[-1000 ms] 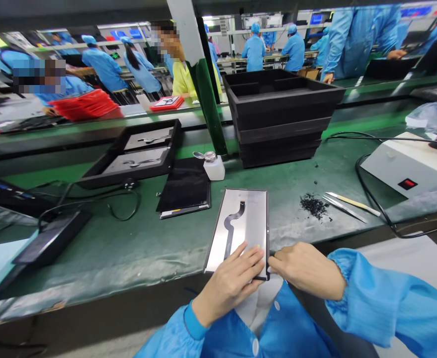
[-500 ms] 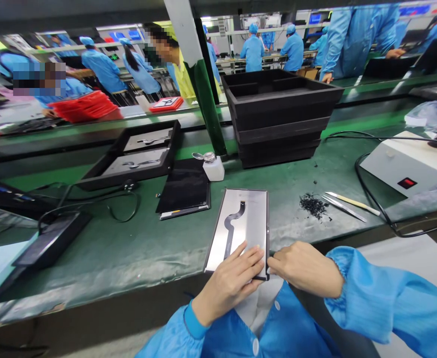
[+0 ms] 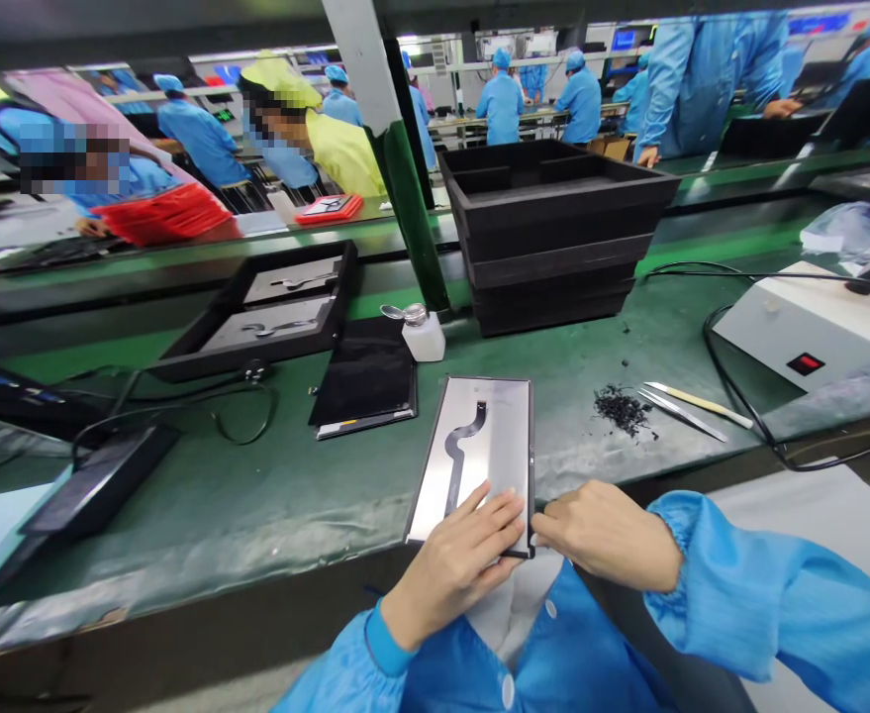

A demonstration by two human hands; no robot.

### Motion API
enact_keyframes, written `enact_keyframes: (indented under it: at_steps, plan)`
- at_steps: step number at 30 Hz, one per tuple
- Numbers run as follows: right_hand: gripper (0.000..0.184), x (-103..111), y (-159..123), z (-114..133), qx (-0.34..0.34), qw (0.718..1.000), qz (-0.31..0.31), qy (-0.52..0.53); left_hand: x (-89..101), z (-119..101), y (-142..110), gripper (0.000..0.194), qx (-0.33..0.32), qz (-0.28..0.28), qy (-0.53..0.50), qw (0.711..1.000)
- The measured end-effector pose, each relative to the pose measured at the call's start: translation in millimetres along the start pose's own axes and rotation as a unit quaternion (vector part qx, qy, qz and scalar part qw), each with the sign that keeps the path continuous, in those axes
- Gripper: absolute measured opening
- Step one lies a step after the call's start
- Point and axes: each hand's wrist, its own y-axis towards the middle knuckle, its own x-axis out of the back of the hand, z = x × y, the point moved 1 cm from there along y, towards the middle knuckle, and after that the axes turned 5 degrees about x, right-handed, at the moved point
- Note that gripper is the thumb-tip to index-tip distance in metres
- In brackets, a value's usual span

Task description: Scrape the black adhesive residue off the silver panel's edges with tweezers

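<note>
A display panel point(image 3: 504, 436) with a silvery back lies tilted across the bench's front edge, with a wavy dark flex cable point(image 3: 455, 451) running down it. My left hand point(image 3: 464, 555) holds its near end, fingers stretched over the back and thumb at the near edge. Against the panel's lower right edge, my right hand point(image 3: 602, 530) is closed in a pinch; whatever is between its fingertips is hidden. Tweezers point(image 3: 683, 414) and a pale-handled thin tool point(image 3: 702, 405) lie to the right, beside a heap of black scraps point(image 3: 622, 410).
Dark panels point(image 3: 371, 371) lie left of a white pump bottle point(image 3: 425, 337). Behind stand stacked black trays point(image 3: 553, 238) and, further left, a tray with panels point(image 3: 256, 317). A boxy device point(image 3: 813, 322) with cables is at right. Several co-workers are beyond the bench.
Both my hands and the panel stay almost exactly where they were. Across the bench, the person in yellow leans further forward and left, and a pink-clad figure appears at upper left.
</note>
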Motion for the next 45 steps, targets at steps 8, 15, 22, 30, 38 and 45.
enact_keyframes:
  at_steps: [8, 15, 22, 30, 38, 45]
  plan:
    - [0.017, 0.1, 0.6, -0.4, -0.006, 1.0, 0.003, 0.002, -0.7, 0.9, -1.5, 0.036, 0.001, -0.002, -0.007, 1.0]
    - [0.021, -0.2, 0.2, 0.4, -0.009, 1.0, -0.002, 0.007, -0.9, 1.2, -1.7, 0.036, 0.003, -0.004, -0.008, 1.0]
    - [0.017, 1.7, 0.2, 0.2, -0.017, 1.0, 0.01, 0.004, -1.1, 1.2, -1.5, 0.032, 0.001, -0.006, 0.002, 1.0]
    - [0.018, -0.7, -1.1, 0.3, -0.014, 1.0, -0.009, 0.004, -1.3, 1.5, -1.1, 0.033, -0.002, -0.009, 0.001, 1.0]
    - [0.016, -2.4, 0.2, -0.5, -0.016, 1.0, -0.007, 0.004, -0.8, 1.6, -1.0, 0.036, -0.006, -0.005, 0.005, 1.0]
    - [0.015, -0.1, 0.8, -0.7, -0.013, 1.0, 0.007, 0.007, -0.9, 2.1, -0.8, 0.034, -0.007, -0.005, 0.002, 1.0]
